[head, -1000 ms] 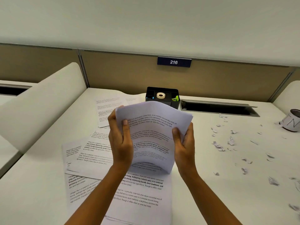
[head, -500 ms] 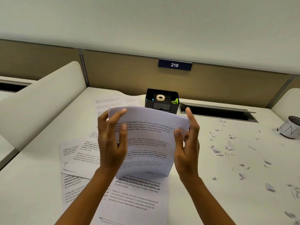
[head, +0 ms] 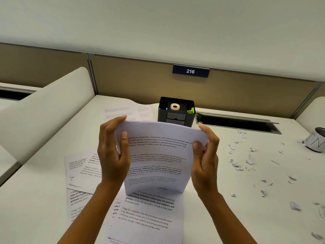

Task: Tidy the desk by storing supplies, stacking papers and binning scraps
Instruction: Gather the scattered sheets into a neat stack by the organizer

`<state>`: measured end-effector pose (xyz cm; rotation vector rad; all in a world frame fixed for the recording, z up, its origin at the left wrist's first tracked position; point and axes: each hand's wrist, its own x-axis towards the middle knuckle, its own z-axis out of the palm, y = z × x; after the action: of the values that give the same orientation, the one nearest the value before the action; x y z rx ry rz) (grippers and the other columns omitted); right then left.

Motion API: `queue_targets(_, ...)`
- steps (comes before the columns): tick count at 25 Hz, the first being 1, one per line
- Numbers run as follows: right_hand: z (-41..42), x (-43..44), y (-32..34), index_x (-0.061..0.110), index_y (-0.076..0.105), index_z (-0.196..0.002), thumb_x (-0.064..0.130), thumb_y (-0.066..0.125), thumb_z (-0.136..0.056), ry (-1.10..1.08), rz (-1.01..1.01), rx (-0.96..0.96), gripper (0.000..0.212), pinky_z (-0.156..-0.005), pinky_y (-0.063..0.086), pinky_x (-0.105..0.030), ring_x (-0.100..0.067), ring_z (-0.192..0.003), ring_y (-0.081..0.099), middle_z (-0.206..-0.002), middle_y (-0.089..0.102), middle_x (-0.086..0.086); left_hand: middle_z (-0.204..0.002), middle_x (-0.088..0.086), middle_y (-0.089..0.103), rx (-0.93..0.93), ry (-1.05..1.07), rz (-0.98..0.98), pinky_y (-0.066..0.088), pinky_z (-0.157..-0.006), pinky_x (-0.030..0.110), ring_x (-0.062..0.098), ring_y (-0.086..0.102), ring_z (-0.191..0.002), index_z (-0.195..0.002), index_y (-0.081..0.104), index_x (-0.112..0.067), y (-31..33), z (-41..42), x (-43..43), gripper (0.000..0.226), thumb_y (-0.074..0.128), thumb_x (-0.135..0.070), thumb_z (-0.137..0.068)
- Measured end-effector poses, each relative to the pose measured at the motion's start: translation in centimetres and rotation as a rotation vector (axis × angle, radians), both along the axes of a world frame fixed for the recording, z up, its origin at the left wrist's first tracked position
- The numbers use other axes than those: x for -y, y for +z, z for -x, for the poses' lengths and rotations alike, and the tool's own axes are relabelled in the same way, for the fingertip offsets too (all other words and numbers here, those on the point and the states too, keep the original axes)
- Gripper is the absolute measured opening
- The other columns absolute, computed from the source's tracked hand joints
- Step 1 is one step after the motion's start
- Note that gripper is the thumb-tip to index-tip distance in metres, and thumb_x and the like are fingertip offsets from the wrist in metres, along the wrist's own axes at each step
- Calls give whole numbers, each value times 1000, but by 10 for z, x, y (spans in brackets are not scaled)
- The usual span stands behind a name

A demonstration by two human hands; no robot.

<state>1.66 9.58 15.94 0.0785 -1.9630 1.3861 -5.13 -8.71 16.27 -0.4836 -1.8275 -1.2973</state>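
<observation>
The stack of papers (head: 158,155) stands on its short edge in front of the organizer (head: 175,113), long axis upright, top bowed away. The left hand (head: 112,155) and right hand (head: 205,161) clasp its side edges, fingers (head: 124,143) curled narrowly round it. Loose sheets (head: 146,217) lie under it on the worktop (head: 35,208). Scraps (head: 235,164) and a mug (head: 316,141) lie right of the organizer.

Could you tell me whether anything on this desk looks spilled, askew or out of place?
Yes. Torn paper scraps litter the desk at right, a white mug at the right edge seems tipped over, and printed sheets lie crookedly overlapped beneath the held paper stack.
</observation>
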Motion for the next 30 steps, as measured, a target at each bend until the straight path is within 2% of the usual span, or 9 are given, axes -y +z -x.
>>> queue_targets(2,-2,2,-4,60,22,-124,22,40,-97,59,142,12,50,-67,58,-27,-18,-97,61,-118,51,-3,-132,-30,40,116,-67,-106,51,-81,12,-4,51,-109,-134,29,-28,-6,-5,-5,37,34,-32,-98)
queue_targets(4,-2,1,-14,51,19,-129,19,44,-93,118,304,54,54,-71,59,-34,-22,-100,63,-121,55,-6,-123,-37,44,250,-182,-220,54,-68,15,-2,58,-99,-136,22,-32,-20,-9,-11,41,34,-28,-97)
queue_targets(7,-1,-1,-39,32,30,-127,24,44,-90,145,414,206,41,-76,58,-39,-25,-102,63,-117,60,-4,-98,-29,59,447,-294,-335,55,-58,19,3,64,-85,-122,32,-37,-45,-14,-16,31,35,-35,-92)
queue_targets(9,0,-1,-53,35,40,-121,25,43,-92,123,421,302,31,-81,57,-44,-26,-105,61,-115,60,-3,-99,-21,61,498,-284,-351,55,-58,17,-1,65,-83,-113,38,-39,-55,-16,-20,24,40,-34,-90)
queue_targets(13,5,-4,-51,43,46,-113,21,41,-96,77,377,260,29,-75,58,-42,-21,-98,64,-107,63,4,-92,-27,61,485,-250,-349,55,-59,17,1,65,-83,-110,42,-32,-50,-15,-27,21,39,-35,-89)
queue_targets(17,6,-8,-42,25,46,-101,20,44,-94,96,363,216,8,-70,59,-37,-17,-87,65,-95,64,7,-98,-24,57,393,-105,-372,51,-64,10,1,60,-86,-113,41,-34,-46,-10,-27,18,36,-29,-96)
queue_targets(19,4,-8,-50,23,45,-101,27,47,-90,112,383,240,12,-72,58,-36,-19,-90,65,-100,63,2,-105,-17,56,415,-34,-364,49,-65,7,-2,58,-88,-116,41,-35,-52,-8,-25,22,34,-33,-95)
queue_targets(25,7,2,-61,29,46,-107,29,44,-89,121,450,297,18,-68,56,-23,-17,-96,62,-107,60,0,-102,-10,60,492,-150,-371,53,-62,13,1,63,-88,-116,42,-23,-64,-16,-36,22,35,-30,-96)
queue_targets(30,14,-2,-57,29,46,-108,25,44,-91,114,479,259,18,-71,57,-26,-15,-95,63,-109,60,1,-98,-16,59,486,-163,-396,54,-63,15,1,63,-85,-117,40,-19,-60,-8,-34,28,36,-31,-93)
